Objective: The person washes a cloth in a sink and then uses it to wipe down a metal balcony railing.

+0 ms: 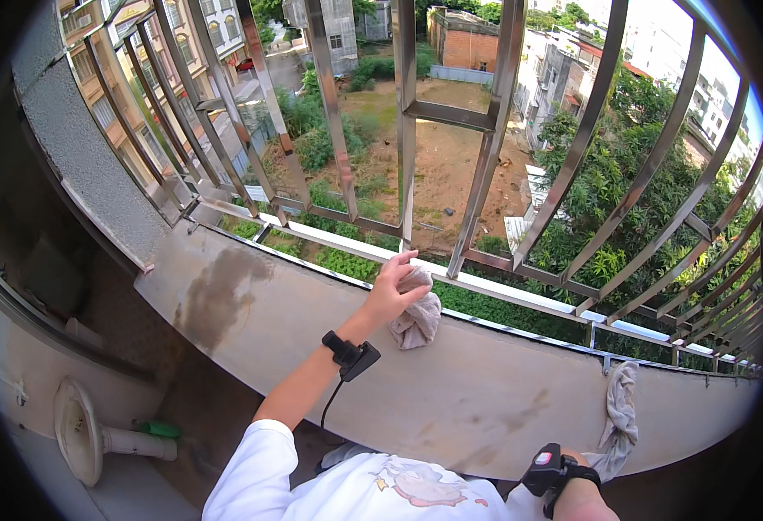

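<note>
My left hand (390,293) reaches out to the lower rail of the metal window grille, its fingers closed on a greyish cloth (416,323). The bunched cloth hangs from the hand over the far edge of the pale ledge (329,347), against a vertical bar. My right hand (577,456) is low at the right by the ledge's near edge, mostly behind the black device on its wrist, so its fingers are hidden. Beside it a second grey cloth (622,406) drapes across the ledge from the rail down past the near edge.
Upright metal bars (325,113) rise along the ledge's far side, with a lot of bare earth and trees below. A dark stain (217,295) marks the ledge at the left. A white pedestal basin (78,430) and a green object (159,429) are at the lower left.
</note>
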The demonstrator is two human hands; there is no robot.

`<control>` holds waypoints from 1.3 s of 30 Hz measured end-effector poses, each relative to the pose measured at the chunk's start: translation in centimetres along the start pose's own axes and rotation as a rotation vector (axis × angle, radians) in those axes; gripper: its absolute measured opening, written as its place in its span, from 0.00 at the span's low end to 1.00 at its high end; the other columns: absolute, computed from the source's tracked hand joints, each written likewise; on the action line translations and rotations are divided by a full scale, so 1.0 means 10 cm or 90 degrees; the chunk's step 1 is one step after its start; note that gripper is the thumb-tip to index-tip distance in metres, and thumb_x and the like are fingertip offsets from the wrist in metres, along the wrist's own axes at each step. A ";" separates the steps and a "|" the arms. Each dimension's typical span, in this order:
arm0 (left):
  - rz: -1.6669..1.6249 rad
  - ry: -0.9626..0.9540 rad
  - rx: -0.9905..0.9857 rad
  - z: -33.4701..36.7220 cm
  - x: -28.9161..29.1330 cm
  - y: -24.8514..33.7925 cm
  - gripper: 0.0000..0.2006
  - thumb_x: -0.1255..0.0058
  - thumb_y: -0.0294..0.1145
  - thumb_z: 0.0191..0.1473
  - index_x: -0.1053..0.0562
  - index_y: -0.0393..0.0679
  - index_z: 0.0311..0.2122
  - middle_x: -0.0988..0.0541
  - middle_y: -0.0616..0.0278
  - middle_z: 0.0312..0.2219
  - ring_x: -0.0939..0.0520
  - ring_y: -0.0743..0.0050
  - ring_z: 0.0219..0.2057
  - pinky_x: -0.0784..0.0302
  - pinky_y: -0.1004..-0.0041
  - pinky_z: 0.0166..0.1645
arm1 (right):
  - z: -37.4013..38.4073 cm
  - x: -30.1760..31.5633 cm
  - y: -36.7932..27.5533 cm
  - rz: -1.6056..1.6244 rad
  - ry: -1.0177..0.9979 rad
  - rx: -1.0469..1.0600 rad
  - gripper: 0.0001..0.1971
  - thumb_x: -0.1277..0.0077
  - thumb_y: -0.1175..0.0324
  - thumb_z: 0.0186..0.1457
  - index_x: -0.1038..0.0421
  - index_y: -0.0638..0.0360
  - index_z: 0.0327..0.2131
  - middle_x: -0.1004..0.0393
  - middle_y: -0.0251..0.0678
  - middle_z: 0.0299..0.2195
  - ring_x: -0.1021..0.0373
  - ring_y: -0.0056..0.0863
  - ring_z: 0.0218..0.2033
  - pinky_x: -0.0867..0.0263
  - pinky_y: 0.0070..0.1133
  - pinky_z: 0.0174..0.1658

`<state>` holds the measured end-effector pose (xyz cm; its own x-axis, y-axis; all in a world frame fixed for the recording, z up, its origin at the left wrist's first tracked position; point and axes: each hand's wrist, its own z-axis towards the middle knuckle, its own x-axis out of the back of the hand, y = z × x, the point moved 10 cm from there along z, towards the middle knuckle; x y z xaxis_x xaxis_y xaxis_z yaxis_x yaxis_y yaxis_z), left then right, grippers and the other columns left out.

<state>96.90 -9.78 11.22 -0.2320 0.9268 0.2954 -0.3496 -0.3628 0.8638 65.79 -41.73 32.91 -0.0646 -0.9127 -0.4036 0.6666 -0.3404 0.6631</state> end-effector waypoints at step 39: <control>0.670 -0.184 0.202 0.27 -0.53 -0.67 0.13 0.63 0.24 0.40 0.38 0.42 0.36 0.33 0.47 0.27 0.27 0.50 0.26 0.31 0.61 0.28 | -4.14 -0.01 0.79 -0.374 -0.820 -0.826 0.06 0.60 0.74 0.42 0.35 0.60 0.28 0.33 0.34 0.23 0.37 0.28 0.26 0.43 0.23 0.29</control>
<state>102.91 -12.02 5.00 -0.0416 0.1781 0.9831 0.1506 -0.9716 0.1824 101.76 -35.00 12.09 -0.4774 -0.5615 0.6759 0.3828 -0.8253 -0.4151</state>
